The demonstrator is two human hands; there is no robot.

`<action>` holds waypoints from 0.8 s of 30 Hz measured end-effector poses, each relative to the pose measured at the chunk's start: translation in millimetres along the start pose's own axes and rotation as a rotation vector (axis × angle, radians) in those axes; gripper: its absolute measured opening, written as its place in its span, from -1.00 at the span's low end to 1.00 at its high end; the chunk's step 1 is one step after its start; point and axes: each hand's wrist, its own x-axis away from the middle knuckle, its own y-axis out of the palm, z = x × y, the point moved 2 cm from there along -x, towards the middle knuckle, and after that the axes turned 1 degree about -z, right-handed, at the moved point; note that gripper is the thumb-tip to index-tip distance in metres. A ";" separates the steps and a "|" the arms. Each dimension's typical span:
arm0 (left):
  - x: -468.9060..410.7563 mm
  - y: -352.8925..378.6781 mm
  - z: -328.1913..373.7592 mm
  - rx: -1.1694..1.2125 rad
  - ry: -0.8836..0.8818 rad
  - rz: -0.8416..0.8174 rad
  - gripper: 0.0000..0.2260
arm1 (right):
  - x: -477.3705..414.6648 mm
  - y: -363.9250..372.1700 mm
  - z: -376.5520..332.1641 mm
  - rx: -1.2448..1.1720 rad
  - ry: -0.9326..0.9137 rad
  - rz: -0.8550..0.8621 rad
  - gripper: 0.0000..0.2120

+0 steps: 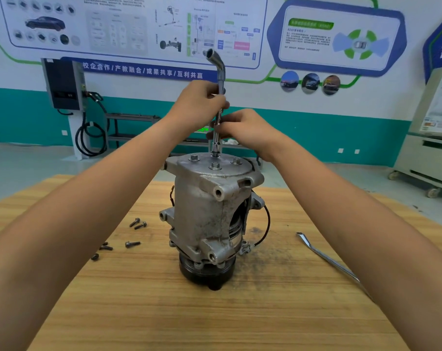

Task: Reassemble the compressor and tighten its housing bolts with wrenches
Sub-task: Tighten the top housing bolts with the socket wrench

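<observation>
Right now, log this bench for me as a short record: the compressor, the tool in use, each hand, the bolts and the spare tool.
compressor: upright, pulley end down, on the wooden table
socket wrench: L-shaped, vertical, socket on the top plate's far side
left hand: grips the wrench shaft high
right hand: pinches the shaft lower down
top bolts: three heads visible
loose bolts: several, left of the compressor
long wrench: flat on the table, right side
</observation>
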 end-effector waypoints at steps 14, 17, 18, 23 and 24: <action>-7.5 -6.8 -1.7 -0.168 -0.013 -0.018 -0.88 | -1.8 1.5 -0.8 0.051 -0.021 0.099 -0.90; -5.1 -5.6 -2.2 -0.174 -0.011 -0.017 -0.84 | -3.9 4.5 -0.2 0.202 -0.059 0.144 -0.72; -3.7 -6.6 -2.2 -0.145 -0.020 -0.031 -0.84 | -3.8 5.6 -1.1 0.230 -0.044 0.073 -0.73; -0.2 -11.0 0.6 0.177 -0.106 -0.199 -0.87 | -1.3 -1.1 3.0 0.085 0.030 -0.092 -0.93; -0.3 -9.3 1.3 0.186 -0.118 -0.205 -0.87 | -0.7 -2.6 5.2 0.045 0.018 -0.083 -0.96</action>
